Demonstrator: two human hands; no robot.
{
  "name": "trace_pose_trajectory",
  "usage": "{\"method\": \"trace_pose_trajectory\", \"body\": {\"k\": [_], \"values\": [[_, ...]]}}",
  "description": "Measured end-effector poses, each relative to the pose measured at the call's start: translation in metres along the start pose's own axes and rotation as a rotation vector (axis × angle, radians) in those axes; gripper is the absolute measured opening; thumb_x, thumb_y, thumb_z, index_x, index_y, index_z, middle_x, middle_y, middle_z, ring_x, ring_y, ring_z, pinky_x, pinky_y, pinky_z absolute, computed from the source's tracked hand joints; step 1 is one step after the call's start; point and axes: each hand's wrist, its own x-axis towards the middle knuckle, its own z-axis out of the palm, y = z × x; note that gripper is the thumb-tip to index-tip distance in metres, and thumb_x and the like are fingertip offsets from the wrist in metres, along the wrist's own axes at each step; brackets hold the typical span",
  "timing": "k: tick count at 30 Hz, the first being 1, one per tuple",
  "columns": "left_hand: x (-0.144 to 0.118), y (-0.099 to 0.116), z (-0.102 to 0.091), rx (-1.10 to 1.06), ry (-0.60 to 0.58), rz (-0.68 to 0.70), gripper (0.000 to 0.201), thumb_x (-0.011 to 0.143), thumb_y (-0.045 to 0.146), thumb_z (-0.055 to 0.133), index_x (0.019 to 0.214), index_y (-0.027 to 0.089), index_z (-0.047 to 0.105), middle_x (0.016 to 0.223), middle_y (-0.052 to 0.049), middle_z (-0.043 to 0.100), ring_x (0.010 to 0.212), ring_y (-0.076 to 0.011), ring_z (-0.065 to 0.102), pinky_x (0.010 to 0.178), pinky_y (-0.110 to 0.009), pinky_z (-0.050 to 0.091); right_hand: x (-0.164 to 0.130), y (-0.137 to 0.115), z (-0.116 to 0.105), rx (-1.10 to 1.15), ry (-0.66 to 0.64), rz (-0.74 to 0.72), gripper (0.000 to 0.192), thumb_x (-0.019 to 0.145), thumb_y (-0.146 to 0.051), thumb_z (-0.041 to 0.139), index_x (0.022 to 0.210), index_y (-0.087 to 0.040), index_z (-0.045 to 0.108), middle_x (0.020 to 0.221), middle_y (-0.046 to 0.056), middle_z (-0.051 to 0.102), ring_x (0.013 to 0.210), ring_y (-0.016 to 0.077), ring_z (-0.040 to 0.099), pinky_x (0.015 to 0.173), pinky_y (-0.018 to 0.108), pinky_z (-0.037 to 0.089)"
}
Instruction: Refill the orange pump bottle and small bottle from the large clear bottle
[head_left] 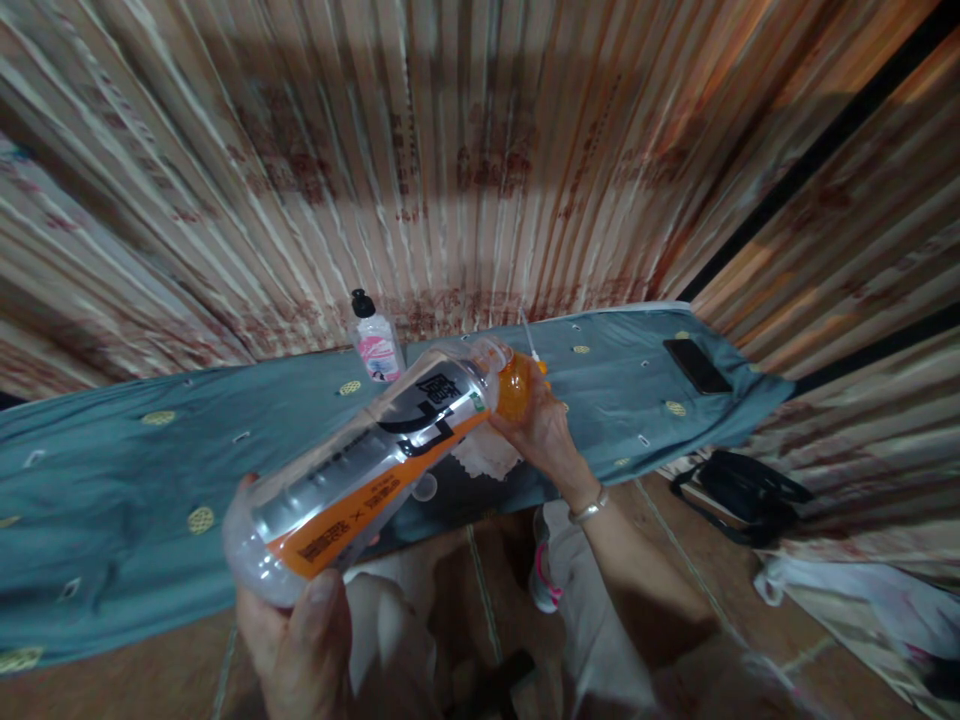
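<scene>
Gripping the base of a clear plastic bottle (360, 470), the left hand (300, 640) wraps its fingers closed; the right hand (540, 425) pinches the orange cap (516, 388). Behind, a pump bottle (375, 340) stands on the blue-covered surface (112, 480), label unreadable.

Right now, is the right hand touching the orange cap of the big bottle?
Touching. The head view shows the right hand wrapped around the orange cap with no gap.

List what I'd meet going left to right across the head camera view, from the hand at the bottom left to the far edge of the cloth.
Left hand gripping the base of the clear plastic bottle with the orange label → small pink-labelled pump bottle with a black top → right hand at the orange cap → black phone lying flat on the blue-grey cloth.
</scene>
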Motion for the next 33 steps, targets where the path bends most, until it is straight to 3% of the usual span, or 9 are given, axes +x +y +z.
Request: {"method": "trace_pose_trajectory", "body": {"k": [5, 10, 20, 27, 33], "values": [[0.0008, 0.0007, 0.0011, -0.008, 0.035, 0.007, 0.071, 0.053, 0.054, 0.093, 0.121, 0.043, 0.075, 0.115, -0.003, 0.074, 0.111, -0.0343, 0.070, 0.080, -0.045, 0.066, -0.0006, 0.0006, 0.0014, -0.030, 0.015, -0.014, 0.095, 0.085, -0.046, 0.081, 0.159, -0.011, 0.033, 0.130, 0.025, 0.072, 0.116, 0.0387, 0.073, 0.095, 0.056, 0.063], [-0.0004, 0.0017, 0.0012, 0.018, 0.029, -0.010, 0.068, 0.056, 0.057, 0.091, 0.122, 0.048, 0.074, 0.114, -0.004, 0.074, 0.113, -0.0364, 0.069, 0.083, -0.051, 0.066, -0.0013, 0.0003, 0.0018, -0.015, 0.037, -0.024, 0.092, 0.087, -0.044, 0.079, 0.160, -0.015, 0.032, 0.132, 0.024, 0.071, 0.118, 0.0381, 0.073, 0.095, 0.056, 0.063], [0.0001, 0.0025, 0.0008, -0.016, 0.034, 0.000, 0.069, 0.057, 0.050, 0.092, 0.123, 0.043, 0.076, 0.115, -0.004, 0.074, 0.108, -0.0346, 0.072, 0.082, -0.047, 0.066, 0.0008, -0.0007, 0.0000, 0.049, 0.019, -0.008, 0.092, 0.084, -0.046, 0.081, 0.157, -0.012, 0.038, 0.133, 0.025, 0.071, 0.117, 0.0410, 0.072, 0.096, 0.060, 0.063], [0.0002, 0.0004, -0.0030, 0.007, -0.003, 0.000, 0.060, 0.061, 0.052, 0.090, 0.119, 0.048, 0.075, 0.115, -0.006, 0.074, 0.112, -0.0383, 0.070, 0.080, -0.052, 0.067, 0.0000, 0.0001, 0.0008, 0.010, 0.016, -0.024, 0.093, 0.084, -0.047, 0.081, 0.157, -0.008, 0.037, 0.133, 0.027, 0.071, 0.118, 0.0386, 0.072, 0.098, 0.054, 0.062], [0.0004, 0.0003, -0.0013, -0.002, 0.022, -0.002, 0.062, 0.057, 0.052, 0.092, 0.117, 0.045, 0.076, 0.113, -0.007, 0.074, 0.114, -0.0388, 0.070, 0.081, -0.052, 0.067, -0.0005, 0.0015, 0.0027, 0.001, 0.037, -0.046, 0.091, 0.086, -0.048, 0.080, 0.156, -0.008, 0.038, 0.129, 0.026, 0.073, 0.116, 0.0376, 0.073, 0.095, 0.052, 0.063]]}}
